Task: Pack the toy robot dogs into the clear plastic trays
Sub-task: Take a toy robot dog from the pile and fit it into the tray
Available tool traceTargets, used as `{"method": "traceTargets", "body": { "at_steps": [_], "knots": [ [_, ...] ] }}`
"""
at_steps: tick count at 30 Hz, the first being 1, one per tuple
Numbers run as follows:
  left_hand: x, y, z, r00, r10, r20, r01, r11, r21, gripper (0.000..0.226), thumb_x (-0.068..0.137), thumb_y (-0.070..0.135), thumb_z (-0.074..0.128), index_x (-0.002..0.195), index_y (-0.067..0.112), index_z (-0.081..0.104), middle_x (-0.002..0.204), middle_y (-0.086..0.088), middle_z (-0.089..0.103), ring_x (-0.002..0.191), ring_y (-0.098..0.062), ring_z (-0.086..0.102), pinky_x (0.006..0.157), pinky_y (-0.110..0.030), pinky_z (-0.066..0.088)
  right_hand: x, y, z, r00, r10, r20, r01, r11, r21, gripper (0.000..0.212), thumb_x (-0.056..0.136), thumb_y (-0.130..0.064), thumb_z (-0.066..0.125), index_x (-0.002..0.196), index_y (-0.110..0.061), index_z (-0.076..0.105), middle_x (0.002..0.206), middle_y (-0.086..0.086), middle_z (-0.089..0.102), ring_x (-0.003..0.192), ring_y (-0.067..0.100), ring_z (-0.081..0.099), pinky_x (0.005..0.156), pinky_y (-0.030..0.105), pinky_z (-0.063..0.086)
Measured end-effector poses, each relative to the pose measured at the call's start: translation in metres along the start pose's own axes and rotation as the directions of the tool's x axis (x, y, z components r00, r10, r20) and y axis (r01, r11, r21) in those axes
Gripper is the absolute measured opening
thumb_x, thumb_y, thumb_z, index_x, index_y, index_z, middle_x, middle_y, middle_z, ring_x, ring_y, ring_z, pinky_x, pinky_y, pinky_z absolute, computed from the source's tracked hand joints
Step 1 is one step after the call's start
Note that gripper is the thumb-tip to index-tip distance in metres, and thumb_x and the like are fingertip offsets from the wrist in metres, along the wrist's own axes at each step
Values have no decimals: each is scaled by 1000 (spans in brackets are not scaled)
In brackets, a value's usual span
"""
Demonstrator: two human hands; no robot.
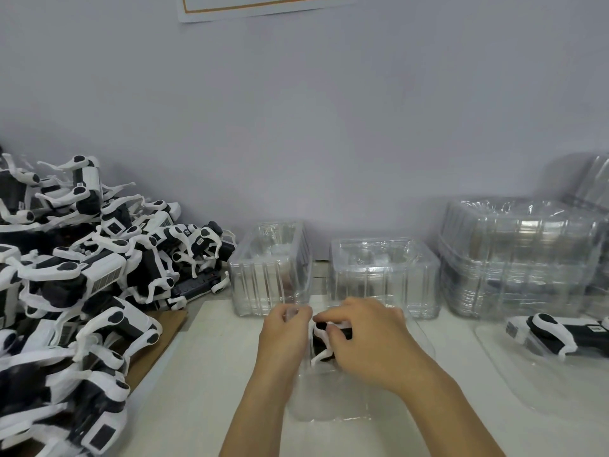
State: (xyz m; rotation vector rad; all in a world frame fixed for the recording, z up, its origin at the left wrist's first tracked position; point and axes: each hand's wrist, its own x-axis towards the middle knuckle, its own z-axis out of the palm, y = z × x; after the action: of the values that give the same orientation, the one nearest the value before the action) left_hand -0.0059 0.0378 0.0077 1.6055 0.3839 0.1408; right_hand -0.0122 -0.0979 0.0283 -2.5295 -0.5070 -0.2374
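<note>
Gripping a toy robot dog [324, 341], right hand [369, 338] fingers; left hand [285, 331] seemingly pinching the clear tray [329, 404] rim.

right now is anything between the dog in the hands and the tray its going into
Nothing visible: the black and white toy robot dog, gripped by the right hand, already sits in the clear plastic tray, whose edge the left hand pinches.

The right hand [365, 338] covered most of the toy dog [324, 344]. The dog pile [82, 291] ran off the left edge; the wall paper [263, 4] was cut off above.
</note>
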Motion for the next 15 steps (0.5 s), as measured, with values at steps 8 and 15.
{"method": "traceTargets", "body": {
  "at_steps": [8,15],
  "knots": [
    [0,1,0,1000,-14,-23,15,999,37,13,95,26,58,106,21,64,106,2,64,92,-11,57,72,-31,43,1,10,-26,982,151,-110,-121,964,236,39,88,-2,48,90,-30,77,93,-15,71,83,-5,63,67,2,45],
    [1,0,-1,1000,-23,-21,24,998,57,12,95,25,56,103,20,63,101,0,62,83,-14,55,67,-30,41,-4,11,-45,950,306,61,-310,948,68,27,69,-3,47,73,-11,73,71,7,72,63,23,66,63,39,61]
  ]
}}
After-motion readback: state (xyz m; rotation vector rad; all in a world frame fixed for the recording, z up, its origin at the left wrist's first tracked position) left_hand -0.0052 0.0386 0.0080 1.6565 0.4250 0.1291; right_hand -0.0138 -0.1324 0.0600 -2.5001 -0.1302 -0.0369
